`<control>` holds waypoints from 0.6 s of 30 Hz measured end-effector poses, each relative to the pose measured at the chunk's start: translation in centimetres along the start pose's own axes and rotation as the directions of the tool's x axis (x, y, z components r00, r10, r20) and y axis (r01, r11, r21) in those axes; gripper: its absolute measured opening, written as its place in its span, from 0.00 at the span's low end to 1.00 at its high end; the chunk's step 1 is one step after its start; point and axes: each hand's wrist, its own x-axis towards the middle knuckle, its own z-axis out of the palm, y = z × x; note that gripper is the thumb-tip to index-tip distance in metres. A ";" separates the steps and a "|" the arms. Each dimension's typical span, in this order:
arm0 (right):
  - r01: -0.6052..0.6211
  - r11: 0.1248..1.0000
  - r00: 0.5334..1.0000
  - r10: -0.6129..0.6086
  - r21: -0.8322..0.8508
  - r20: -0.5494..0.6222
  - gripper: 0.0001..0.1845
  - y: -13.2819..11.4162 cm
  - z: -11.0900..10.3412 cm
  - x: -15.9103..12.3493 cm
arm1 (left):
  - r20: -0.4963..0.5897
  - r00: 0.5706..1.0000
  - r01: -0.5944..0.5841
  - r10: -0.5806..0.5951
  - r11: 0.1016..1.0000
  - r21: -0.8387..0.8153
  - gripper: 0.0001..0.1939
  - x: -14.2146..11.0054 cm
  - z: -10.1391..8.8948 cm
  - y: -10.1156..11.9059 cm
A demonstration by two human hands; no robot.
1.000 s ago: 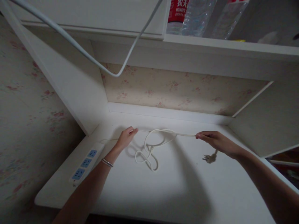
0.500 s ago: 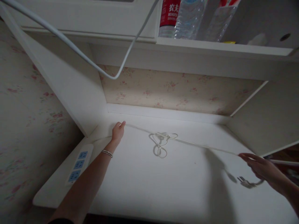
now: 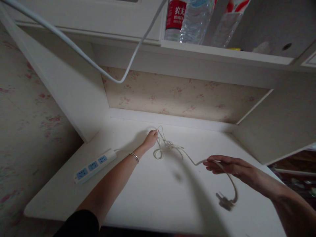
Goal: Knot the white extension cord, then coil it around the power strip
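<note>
A white power strip [image 3: 95, 165] with blue sockets lies on the left of the white desktop, its cord running toward my left hand. With fingers closed, my left hand [image 3: 151, 138] pinches the power cord [image 3: 170, 144] near the back of the desk. Between my hands the cord is tangled in loose loops. My right hand [image 3: 223, 164] grips the cord near its other end, fingers pressed together and extended. From that hand the plug [image 3: 225, 201] hangs on a curved bit of cord, prongs pointing left, slightly blurred.
Overhead is a shelf [image 3: 227, 52] with a red-labelled water bottle [image 3: 175, 19] and other clear plastic bottles [image 3: 197, 21]. A thick white cable [image 3: 98, 67] hangs in front at upper left. White side panels [image 3: 61, 72] flank the desk [image 3: 148, 197].
Both hands have moved toward each other, so the cord has gone slack and its loops have shifted. The power strip has turned and slid to the right. The plug has swung left with my right hand.
</note>
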 end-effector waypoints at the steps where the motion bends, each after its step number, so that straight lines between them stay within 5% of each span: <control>1: 0.010 1.000 1.000 -0.010 -0.002 0.012 0.28 -0.5 0.5 0.1 | 0.037 0.999 -0.027 0.025 0.999 0.037 0.14 -0.3 0.7 0.3; 6: 0.079 0.982 0.995 -0.067 -0.170 0.072 0.30 -2.3 3.0 1.2 | 0.107 0.989 -0.121 0.098 0.963 0.241 0.16 -3.3 1.0 0.0; 11: 0.196 0.751 0.966 -0.258 -0.631 -0.007 0.20 -2.5 5.5 3.6 | 0.022 0.994 -0.107 0.108 0.904 0.414 0.21 -7.7 -3.9 -2.1; 14: 0.238 0.620 0.932 -0.361 -0.748 -0.003 0.21 -2.5 7.1 5.3 | -0.061 0.993 -0.043 0.097 0.807 0.589 0.21 -9.9 -7.0 -3.4; 18: 0.249 0.731 0.934 -0.354 -0.635 -0.041 0.27 -3.3 9.5 8.0 | -0.031 0.992 -0.050 0.125 0.594 0.803 0.16 -12.2 -9.0 -4.7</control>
